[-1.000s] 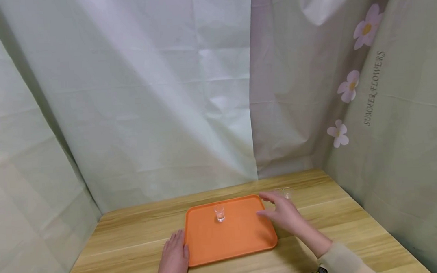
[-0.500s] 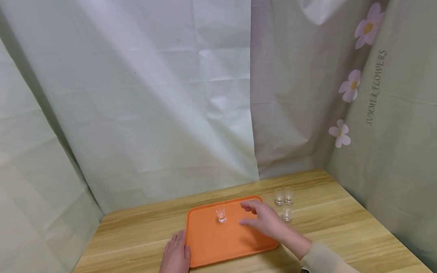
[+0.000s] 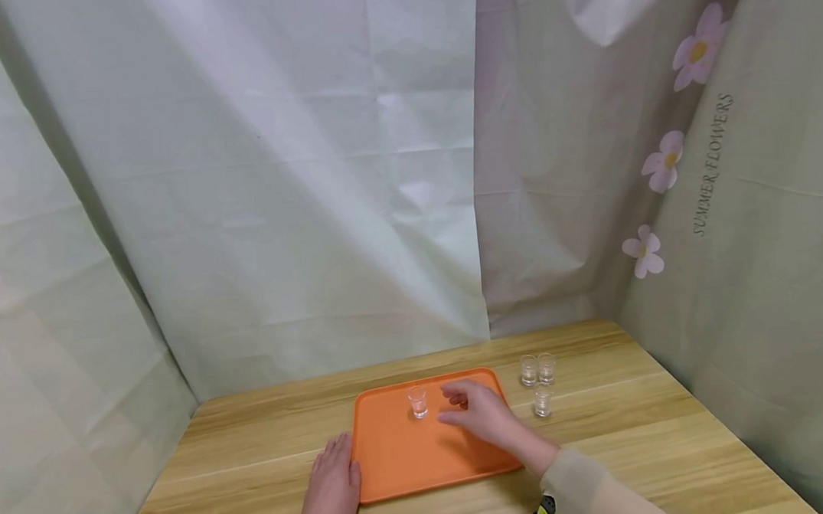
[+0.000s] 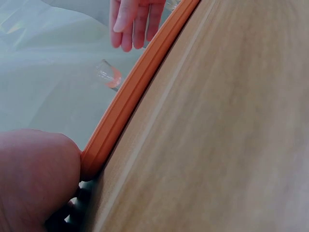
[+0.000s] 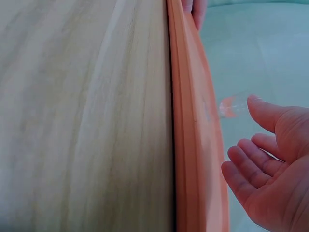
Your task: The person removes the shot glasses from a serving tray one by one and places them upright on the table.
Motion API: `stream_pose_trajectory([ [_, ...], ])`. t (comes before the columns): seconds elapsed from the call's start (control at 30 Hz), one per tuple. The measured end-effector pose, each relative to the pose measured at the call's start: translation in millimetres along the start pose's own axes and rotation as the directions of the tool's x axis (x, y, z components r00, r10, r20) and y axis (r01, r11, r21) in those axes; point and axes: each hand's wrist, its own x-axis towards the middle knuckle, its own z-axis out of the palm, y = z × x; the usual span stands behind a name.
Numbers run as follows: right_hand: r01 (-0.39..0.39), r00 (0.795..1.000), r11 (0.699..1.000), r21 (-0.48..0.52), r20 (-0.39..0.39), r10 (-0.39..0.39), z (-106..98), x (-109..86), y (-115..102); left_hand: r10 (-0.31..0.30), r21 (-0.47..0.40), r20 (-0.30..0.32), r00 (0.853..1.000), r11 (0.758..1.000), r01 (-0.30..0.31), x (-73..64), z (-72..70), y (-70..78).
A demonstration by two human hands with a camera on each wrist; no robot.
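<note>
An orange tray (image 3: 420, 460) lies flat on the wooden table, with one small clear shot glass (image 3: 418, 403) upright on its far half. My left hand (image 3: 330, 487) rests at the tray's left edge, fingers straight. In the left wrist view its thumb side (image 4: 38, 169) meets the tray's rim (image 4: 130, 96). My right hand (image 3: 483, 415) hovers over the tray's right half, just right of the glass, thumb and fingers apart and nothing between them. The right wrist view shows this hand (image 5: 270, 169) with the glass (image 5: 234, 105) beyond the thumb tip.
Three more clear glasses stand together on the table right of the tray, the nearest glass (image 3: 542, 401) in front of the other two. The wooden table (image 3: 254, 432) ends at hanging pale curtains (image 3: 279, 217) behind and on both sides.
My right hand has moved left, from beside the glasses on the right to over the tray near the single glass. My left hand has stayed at the tray's edge.
</note>
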Motion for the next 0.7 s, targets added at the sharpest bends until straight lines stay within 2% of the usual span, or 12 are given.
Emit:
stream_pose_trajectory([
  [0.07, -0.011, 1.000, 1.000, -0.008, 0.001, 0.011, 1.6, 2.2, 1.2, 0.025, 0.011, -0.046, 0.999, 1.000, -0.025, -0.4, 6.9, -5.6],
  [0.17, -0.024, 1.000, 1.000, -0.011, 0.007, 0.024, 3.3, 5.3, 2.2, 0.037, 0.021, -0.063, 0.997, 0.999, -0.036, -0.4, 10.8, -8.6],
  [0.23, -0.028, 1.000, 1.000, -0.010, 0.011, 0.029, 4.6, 7.4, 3.2, 0.024, 0.012, -0.040, 0.999, 1.000, -0.023, 0.0, 7.9, -6.4],
  [0.37, -0.037, 0.999, 0.999, -0.014, 0.017, 0.037, 7.4, 12.8, 5.1, -0.028, -0.011, 0.045, 0.999, 1.000, 0.029, 0.9, -4.3, 3.4],
  [0.43, -0.040, 0.999, 0.999, -0.016, 0.023, 0.041, 9.0, 16.0, 5.5, -0.031, -0.002, 0.060, 0.998, 1.000, 0.031, 1.4, -5.4, 4.5],
  [0.6, -0.051, 0.997, 0.999, -0.012, 0.054, 0.052, 13.5, 24.0, 5.2, 0.019, 0.011, -0.048, 0.999, 1.000, -0.018, 0.4, 9.2, -5.5],
  [0.7, -0.055, 0.996, 0.998, -0.008, 0.066, 0.055, 15.6, 27.7, 4.3, 0.037, 0.014, -0.088, 0.995, 0.999, -0.036, 0.4, 13.5, -9.3],
])
